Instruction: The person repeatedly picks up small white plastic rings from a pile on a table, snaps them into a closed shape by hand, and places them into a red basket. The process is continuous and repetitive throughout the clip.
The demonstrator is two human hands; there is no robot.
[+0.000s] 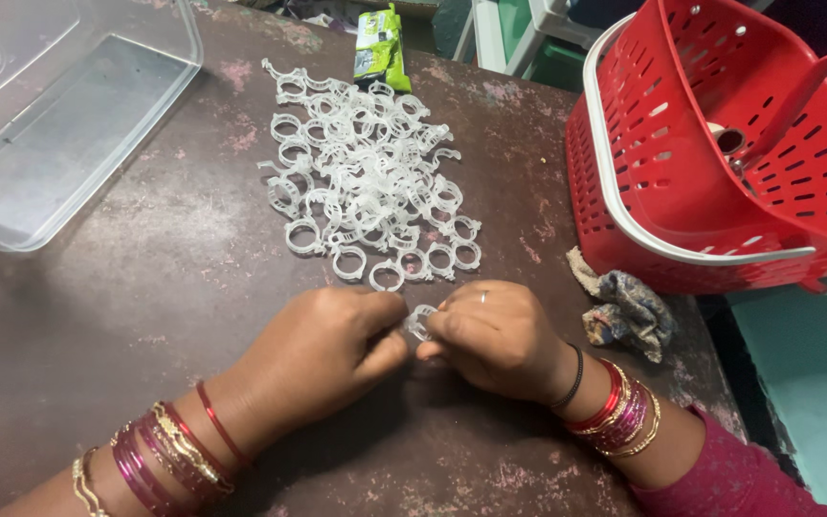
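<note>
We see a worn dark brown table point(145, 287) with pinkish patches, bearing a heap of clear plastic ring clips point(366, 172), a clear plastic tub point(50, 124), a red perforated basket point(720, 153), a crumpled cloth point(624, 311) and a green packet point(381, 48)

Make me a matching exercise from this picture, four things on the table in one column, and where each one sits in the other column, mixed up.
Things:
1. clear plastic tub
2. red basket
3. pile of white plastic rings
4. crumpled cloth

Places:
A. just in front of the basket, near the right hand
B. top left corner
C. middle of the table, beyond both hands
D. right edge of the table

Pairs: 1-B, 2-D, 3-C, 4-A
</note>
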